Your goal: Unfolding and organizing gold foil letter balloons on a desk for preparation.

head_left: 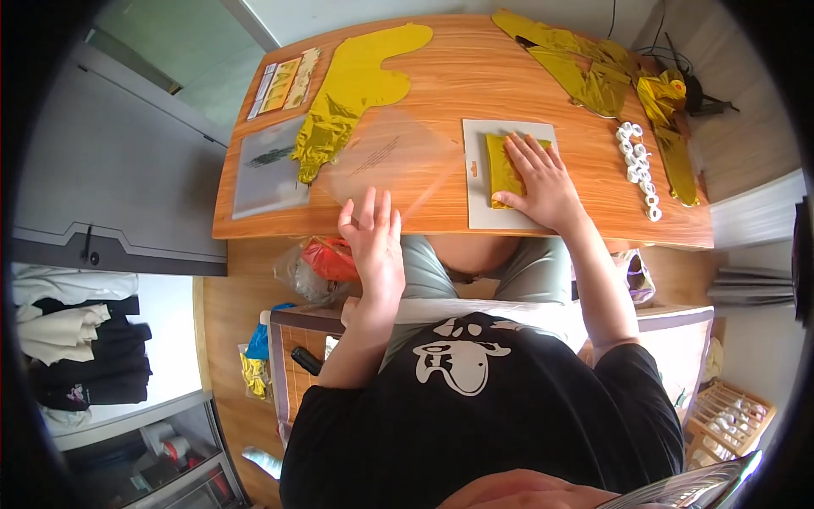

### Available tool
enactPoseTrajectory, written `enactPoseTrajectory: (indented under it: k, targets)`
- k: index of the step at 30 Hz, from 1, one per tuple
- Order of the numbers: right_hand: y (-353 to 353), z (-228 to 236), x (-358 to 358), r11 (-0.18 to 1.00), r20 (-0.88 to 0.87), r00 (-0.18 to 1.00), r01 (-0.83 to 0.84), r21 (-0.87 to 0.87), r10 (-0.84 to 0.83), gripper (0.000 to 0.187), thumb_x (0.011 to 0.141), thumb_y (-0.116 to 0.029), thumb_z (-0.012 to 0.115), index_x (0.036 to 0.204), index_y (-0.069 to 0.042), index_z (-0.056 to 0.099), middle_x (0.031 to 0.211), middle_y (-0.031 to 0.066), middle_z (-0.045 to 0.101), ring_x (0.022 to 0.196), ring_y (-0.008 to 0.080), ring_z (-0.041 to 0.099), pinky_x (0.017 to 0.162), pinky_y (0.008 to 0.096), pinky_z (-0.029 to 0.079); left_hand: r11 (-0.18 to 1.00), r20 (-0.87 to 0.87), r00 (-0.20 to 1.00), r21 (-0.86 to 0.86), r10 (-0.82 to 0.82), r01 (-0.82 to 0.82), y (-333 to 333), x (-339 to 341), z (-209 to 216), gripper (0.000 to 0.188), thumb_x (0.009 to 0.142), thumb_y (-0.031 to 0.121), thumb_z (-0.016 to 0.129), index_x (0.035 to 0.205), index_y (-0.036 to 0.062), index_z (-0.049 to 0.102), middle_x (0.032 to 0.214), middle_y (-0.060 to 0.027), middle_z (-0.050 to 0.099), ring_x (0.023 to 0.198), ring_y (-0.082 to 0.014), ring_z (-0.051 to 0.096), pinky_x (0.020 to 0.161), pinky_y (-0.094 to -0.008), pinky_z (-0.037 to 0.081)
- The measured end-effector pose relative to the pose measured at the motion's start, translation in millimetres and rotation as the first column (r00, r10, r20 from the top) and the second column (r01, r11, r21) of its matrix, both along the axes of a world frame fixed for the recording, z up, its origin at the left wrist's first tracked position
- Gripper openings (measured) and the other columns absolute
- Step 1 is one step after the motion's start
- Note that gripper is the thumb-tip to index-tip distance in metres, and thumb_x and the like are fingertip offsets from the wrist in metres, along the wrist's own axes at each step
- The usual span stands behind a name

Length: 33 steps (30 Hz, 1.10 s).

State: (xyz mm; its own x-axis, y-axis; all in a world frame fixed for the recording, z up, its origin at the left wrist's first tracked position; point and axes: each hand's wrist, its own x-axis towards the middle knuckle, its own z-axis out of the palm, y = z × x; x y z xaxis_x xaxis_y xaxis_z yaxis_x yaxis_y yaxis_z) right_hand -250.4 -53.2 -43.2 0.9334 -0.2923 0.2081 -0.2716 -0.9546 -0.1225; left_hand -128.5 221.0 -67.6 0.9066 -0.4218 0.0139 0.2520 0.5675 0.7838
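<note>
My right hand (547,182) lies flat, fingers stretched, pressing on a folded gold foil sheet, perhaps a flat balloon (502,165). That foil rests on a pale grey card (477,216) with a small hang slot at its left side. At the table's front edge my left hand (373,246) is raised with its fingers apart and nothing in them. Just beyond its fingertips lies a clear plastic bag (386,157) with dark print; whether they touch it I cannot tell. A stack of clear bags (275,182) sits farther left, partly under a crumpled gold foil balloon (326,131).
The wooden table (462,64) carries more gold foil balloons (585,72) at the far right. White ribbon rolls (634,165) stand in a row near the right edge. Printed cards (284,85) lie at the back left. A red plastic bag (329,257) is below the front edge.
</note>
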Motion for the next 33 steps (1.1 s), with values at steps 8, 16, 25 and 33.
enactPoseTrajectory:
  k: [8,16,25,33]
  targets:
    - [-1,2,-5,0.999,-0.05,0.998,0.034,0.016,-0.033,0.103,0.086,-0.077,0.054,0.157,-0.005,0.034,0.164,0.0111,0.032,0.153,0.0318,0.024,0.125,0.0501,0.018,0.258,-0.07,0.809,0.929,-0.584,0.266,71,6,111,0.039,0.105,0.018,0.054,0.14,0.0023,0.056,0.101,-0.0124,0.074,0.091,-0.0188,0.071,0.087,-0.0337,0.052]
    - [-3,-2,-4,1.0,-0.05,0.999,0.02,-0.004,-0.02,0.101,0.086,-0.075,0.056,0.156,-0.006,0.035,0.163,0.0117,0.033,0.153,0.0321,0.025,0.124,0.0507,0.019,0.91,0.97,-0.242,-0.072,-0.032,-0.408,77,-51,203,0.014,0.079,0.028,0.077,0.093,0.026,0.076,0.116,0.0071,0.066,0.085,-0.0129,0.061,0.079,-0.0325,0.045]
    - [4,-1,6,1.0,0.003,1.0,-0.011,0.028,0.011,0.1,0.086,-0.074,0.057,0.156,-0.006,0.036,0.163,0.0126,0.034,0.152,0.0322,0.027,0.124,0.0508,0.02,0.784,0.713,-0.701,-0.442,0.013,-0.435,91,-21,227,0.033,0.095,0.038,0.055,0.124,0.0212,0.051,0.137,-0.0069,0.044,0.125,-0.0329,0.044,0.103,-0.0666,0.042]
    - [2,-1,-1,1.0,-0.006,1.0,0.01,-0.003,-0.01,0.1,0.085,-0.075,0.057,0.156,-0.007,0.037,0.163,0.0115,0.034,0.152,0.0318,0.028,0.124,0.0524,0.018,0.896,0.87,-0.276,0.325,-0.409,-0.302,-20,35,167,0.026,0.088,0.012,0.07,0.113,0.019,0.075,0.118,-0.0006,0.072,0.111,-0.0242,0.067,0.1,-0.0413,0.052]
